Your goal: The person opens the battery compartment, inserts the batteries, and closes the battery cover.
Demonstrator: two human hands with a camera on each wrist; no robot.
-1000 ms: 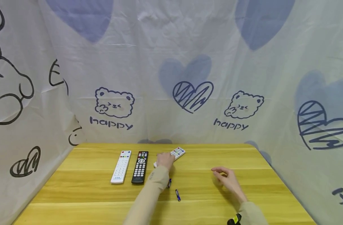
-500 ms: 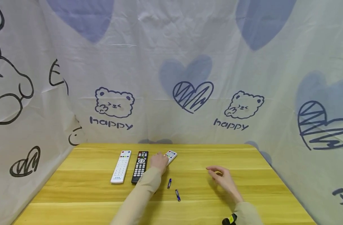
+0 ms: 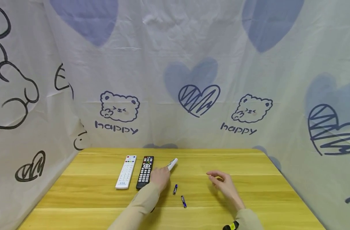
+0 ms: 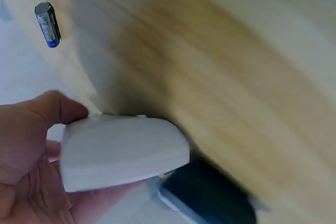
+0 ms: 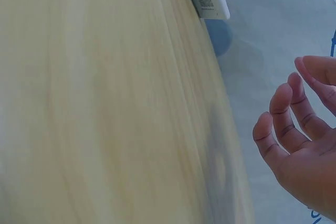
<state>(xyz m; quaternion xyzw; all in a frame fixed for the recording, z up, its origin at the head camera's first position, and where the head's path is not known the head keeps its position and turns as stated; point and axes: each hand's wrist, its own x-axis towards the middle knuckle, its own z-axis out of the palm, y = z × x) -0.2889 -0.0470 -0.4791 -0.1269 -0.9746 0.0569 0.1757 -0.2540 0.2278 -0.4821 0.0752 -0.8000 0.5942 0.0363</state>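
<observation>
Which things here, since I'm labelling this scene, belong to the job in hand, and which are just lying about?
In the job:
tilted white remote control, held by the left hand

Lying about:
flat white remote control
black remote control
farther battery and nearer battery, possibly related, but untouched

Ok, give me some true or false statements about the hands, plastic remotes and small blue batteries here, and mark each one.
1. The left hand grips a white plastic remote. True.
2. A black rectangular remote with white keys lies beside a second white plastic remote. True.
3. That second white plastic remote is right of the black one. False: it lies to the left.
4. Two small blue cylindrical batteries lie on the yellow wooden table. True.
5. The batteries touch each other. False: they lie apart.
6. Both hands hold something. False: the right hand holds nothing.
</observation>
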